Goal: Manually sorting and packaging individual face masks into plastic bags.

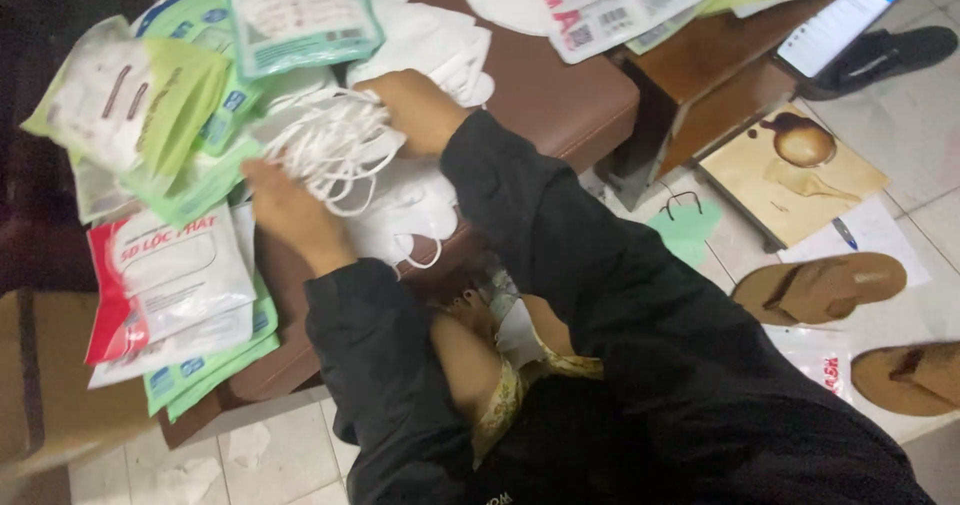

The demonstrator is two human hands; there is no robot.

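Both hands hold a stack of white face masks [335, 145] with tangled white ear loops, above a brown cushioned seat [560, 95]. My left hand [285, 210] grips the stack's near side. My right hand [415, 110] grips its far side from above. More loose white masks [410, 220] lie on the seat under the stack. Both arms wear black sleeves.
Green and red-white mask packets [165, 275] pile up at the left, more packets [610, 0] at the top. A phone [835, 25], a picture board [790, 170], a green mask [685, 225] and two brown sandals [820, 285] lie on the tiled floor at right.
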